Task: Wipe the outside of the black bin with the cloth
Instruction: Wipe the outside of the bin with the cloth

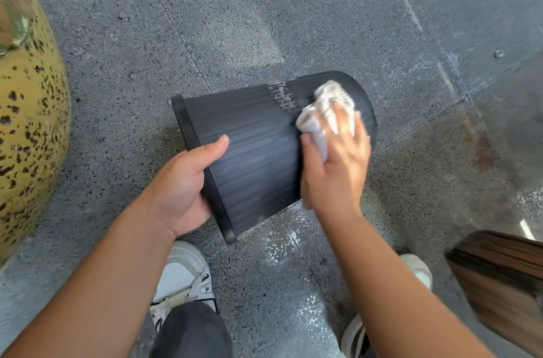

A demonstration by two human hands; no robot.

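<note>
I hold the ribbed black plastic bin (252,152) sideways above the floor, axis left-right: left hand (183,187) clamps its rim, right hand (335,164) presses the crumpled white cloth (320,114) near its base.

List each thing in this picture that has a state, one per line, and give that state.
Black ribbed plastic bin: tipped on its side, held off the floor, a pale wet smear near its base.
Crumpled white cloth: bunched, pressed on the bin's wall.
Left hand: grip closed on the bin's rim.
Right hand: grip closed on the cloth, blurred.
Grey speckled floor: wet patches.
</note>
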